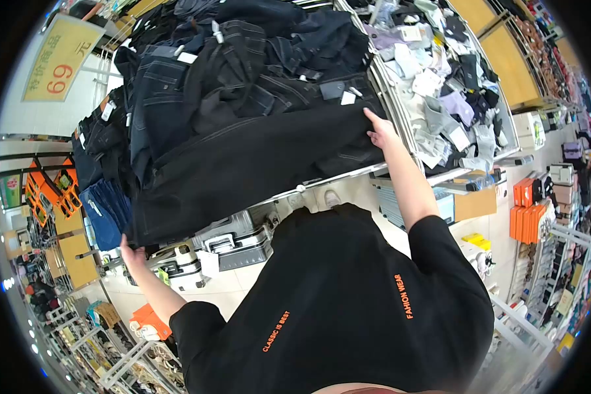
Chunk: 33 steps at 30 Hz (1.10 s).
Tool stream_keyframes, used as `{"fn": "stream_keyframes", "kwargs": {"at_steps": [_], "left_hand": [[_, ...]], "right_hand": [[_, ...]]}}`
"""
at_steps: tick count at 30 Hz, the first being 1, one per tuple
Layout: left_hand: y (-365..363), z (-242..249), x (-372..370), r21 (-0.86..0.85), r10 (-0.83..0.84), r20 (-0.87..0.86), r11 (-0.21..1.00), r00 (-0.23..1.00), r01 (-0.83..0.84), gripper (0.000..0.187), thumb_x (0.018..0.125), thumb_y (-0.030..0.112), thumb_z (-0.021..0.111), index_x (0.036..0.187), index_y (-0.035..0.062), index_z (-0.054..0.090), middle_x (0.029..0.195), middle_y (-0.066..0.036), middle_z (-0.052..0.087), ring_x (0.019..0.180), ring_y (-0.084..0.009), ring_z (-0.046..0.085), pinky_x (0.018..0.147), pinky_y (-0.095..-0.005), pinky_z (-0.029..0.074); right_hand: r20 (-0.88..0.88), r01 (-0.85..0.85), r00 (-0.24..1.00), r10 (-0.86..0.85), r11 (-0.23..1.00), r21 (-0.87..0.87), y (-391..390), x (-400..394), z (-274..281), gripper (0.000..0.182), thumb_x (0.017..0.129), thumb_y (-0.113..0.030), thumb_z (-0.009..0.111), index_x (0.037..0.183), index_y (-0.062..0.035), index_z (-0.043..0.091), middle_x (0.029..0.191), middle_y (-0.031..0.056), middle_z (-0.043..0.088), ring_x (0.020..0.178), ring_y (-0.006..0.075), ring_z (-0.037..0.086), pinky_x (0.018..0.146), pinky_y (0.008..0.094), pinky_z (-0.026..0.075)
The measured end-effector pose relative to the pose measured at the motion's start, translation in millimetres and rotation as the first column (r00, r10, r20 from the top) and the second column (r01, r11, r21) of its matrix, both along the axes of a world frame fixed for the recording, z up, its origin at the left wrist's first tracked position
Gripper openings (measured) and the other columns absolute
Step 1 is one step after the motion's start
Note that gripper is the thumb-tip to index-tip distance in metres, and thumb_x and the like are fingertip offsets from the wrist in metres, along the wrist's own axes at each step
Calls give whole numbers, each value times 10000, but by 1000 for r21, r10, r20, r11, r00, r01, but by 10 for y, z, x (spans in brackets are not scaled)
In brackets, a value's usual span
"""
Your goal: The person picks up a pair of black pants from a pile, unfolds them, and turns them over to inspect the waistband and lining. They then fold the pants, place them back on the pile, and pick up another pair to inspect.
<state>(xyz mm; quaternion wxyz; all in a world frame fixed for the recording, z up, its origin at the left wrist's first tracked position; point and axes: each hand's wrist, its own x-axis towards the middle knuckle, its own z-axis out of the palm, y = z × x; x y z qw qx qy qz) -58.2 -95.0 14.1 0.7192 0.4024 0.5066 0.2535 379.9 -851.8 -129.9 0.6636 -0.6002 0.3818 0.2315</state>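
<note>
A pair of black jeans (243,161) lies stretched lengthwise along the near edge of a display bin, with pale stitching along one seam. My left hand (133,255) pinches its lower left corner, just past the bin's front rim. At the other end, my right hand (381,130) has its thumb and fingers closed on the upper right edge of the fabric. Behind it are heaped dark jeans (243,59) with white tags. Beside my left hand sits a stack of folded blue jeans (105,213).
To the right is a bin of packaged socks (440,92). A price sign (59,59) reading 69 stands at upper left. Suitcases (233,243) lie below the bin's front rim (308,187). Orange baskets (49,190) are at left, orange boxes (528,210) at right.
</note>
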Motion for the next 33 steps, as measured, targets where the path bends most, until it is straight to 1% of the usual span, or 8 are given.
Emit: {"fn": "stream_keyframes", "kwargs": {"at_steps": [4, 7, 10, 14, 20, 26, 29, 33], "left_hand": [[195, 597, 201, 186, -94, -2, 978, 996, 93, 327, 981, 298, 550, 1150, 29, 626, 1142, -127, 683, 1027, -295, 670, 859, -472, 573], [123, 1056, 299, 211, -103, 21, 973, 994, 96, 343, 1017, 273, 473, 1146, -11, 616, 1133, -176, 678, 1053, -314, 662, 868, -489, 572], [449, 1269, 366, 190, -1, 97, 982, 995, -18, 346, 1017, 227, 451, 1168, -51, 592, 1152, -206, 666, 1031, -342, 668, 872, -489, 573], [718, 1516, 487, 217, -19, 132, 976, 991, -10, 327, 1009, 174, 434, 1167, -65, 591, 1149, -227, 661, 1040, -348, 665, 891, -485, 567], [944, 2039, 748, 267, 43, 172, 960, 984, -88, 377, 1029, 181, 379, 1205, -116, 529, 1195, -266, 619, 1100, -392, 623, 959, -525, 525], [254, 3091, 1599, 464, -35, 358, 874, 933, -145, 361, 1013, 106, 365, 1269, -104, 511, 1299, -269, 556, 1213, -379, 544, 1069, -518, 434], [607, 3490, 1762, 520, -382, 440, 846, 813, 116, 367, 1005, 129, 407, 1283, -80, 524, 1312, -251, 561, 1203, -372, 555, 1055, -512, 447], [80, 3270, 2324, 554, -229, 558, 819, 798, -152, 383, 974, 203, 489, 1255, -42, 573, 1289, -218, 594, 1187, -358, 570, 1027, -507, 463]], "right_hand": [[-61, -25, 998, 28, 998, 51, -28, 88, -88, 607, 795, -290, 811, 1263, -17, 538, 1238, 95, 610, 1036, 221, 570, 858, 378, 441], [117, -20, 993, -3, 980, 199, -92, 72, 15, 582, 836, -234, 762, 1336, -108, 490, 1241, 96, 594, 1098, 269, 553, 929, 466, 429], [163, 52, 980, -112, 941, 334, -129, 131, 128, 482, 858, -117, 708, 1284, -60, 492, 1221, 115, 590, 1071, 299, 577, 919, 568, 421], [259, 43, 952, -163, 908, 416, -225, 329, 403, 368, 803, 6, 668, 1142, 0, 524, 1062, 136, 642, 939, 296, 640, 891, 552, 447], [439, -8, 863, -250, 862, 507, -303, 867, 575, 270, 683, 99, 635, 932, 0, 598, 832, 96, 652, 733, 243, 662, 606, 366, 551], [473, 49, 776, -417, 788, 614, -792, 1535, 867, 266, 705, 26, 596, 968, 38, 635, 953, 160, 688, 879, 317, 674, 866, 415, 547], [556, 110, 637, -534, 776, 620, -1221, 1843, 976, 264, 707, -14, 609, 967, 20, 633, 997, 160, 683, 930, 326, 662, 925, 469, 527], [495, 188, 527, -691, 663, 725, -1566, 1724, 1271, 367, 705, 10, 561, 1067, 51, 606, 1091, 188, 661, 1024, 373, 641, 991, 518, 493]]}}
